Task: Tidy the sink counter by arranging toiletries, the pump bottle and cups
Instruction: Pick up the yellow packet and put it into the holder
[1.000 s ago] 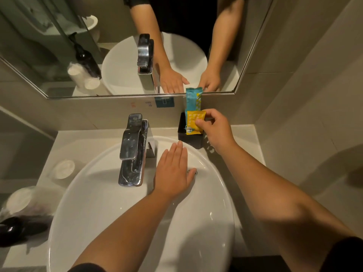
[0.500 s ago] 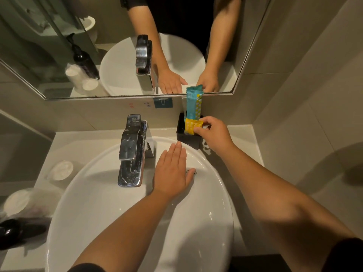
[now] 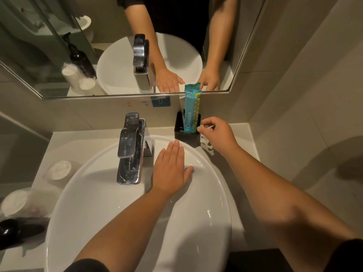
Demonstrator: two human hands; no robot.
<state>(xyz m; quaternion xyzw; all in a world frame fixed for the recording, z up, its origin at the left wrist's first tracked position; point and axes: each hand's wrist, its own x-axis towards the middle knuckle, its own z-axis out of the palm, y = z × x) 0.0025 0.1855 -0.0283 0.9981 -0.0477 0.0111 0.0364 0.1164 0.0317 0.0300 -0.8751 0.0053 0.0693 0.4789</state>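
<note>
A black holder [image 3: 186, 135] stands on the counter against the back wall, right of the tap. A tall teal toiletry packet [image 3: 191, 110] sticks up out of it. My right hand [image 3: 218, 134] hovers just right of the holder's rim, fingers loosely curled and holding nothing I can see. Small pale packets [image 3: 206, 145] lie on the counter under that hand. My left hand [image 3: 170, 169] rests flat, fingers together, on the back rim of the white basin [image 3: 88, 203]. At far left sit two wrapped cups [image 3: 59, 169] [image 3: 15, 201] and the dark pump bottle [image 3: 11, 230], partly cut off.
A chrome tap [image 3: 130, 148] rises between the cups and my left hand. The mirror [image 3: 117, 61] runs along the back wall just above the holder. A tiled side wall [image 3: 294, 114] closes the counter on the right.
The yellow packet held by my right hand went down into the black holder and is out of sight. The hand has let go and drawn slightly right. My left hand stayed put.
</note>
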